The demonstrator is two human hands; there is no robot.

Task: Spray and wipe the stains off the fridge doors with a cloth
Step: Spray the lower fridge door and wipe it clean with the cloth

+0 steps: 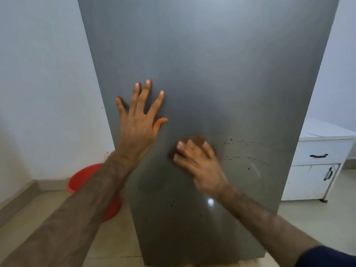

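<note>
A: What is the left hand (137,120) doing?

B: It is lying flat against the grey fridge door (212,74), fingers (147,89) spread wide and pointing up, thumb out to the right. It is gripping nothing, only pressing on the metal.

A: And the right hand (200,162)?

B: It is sitting lower and to the right of the left one, blurred. Its fingers are lying over a brownish cloth (196,140), pinning it to the door. Only a bit of the cloth is peeking out above the fingertips, so how firmly they are curling around it I cannot tell.

A: Where are the stains (238,149)?

B: They are running as brown specks in two rough lines just right of the cloth, across the lower half of the door. A few more dots are sitting further down, near a bright glint of reflected light (211,201).

A: What is standing around the fridge?

B: A red tub (84,176) is resting on the floor (28,218) at the fridge's left side, partly hidden by the left forearm. A white cabinet (316,170) with dark handles is standing to the right, against the pale wall (48,74). A dark sleeve (327,257) is showing at the bottom right corner, on the right arm
</note>
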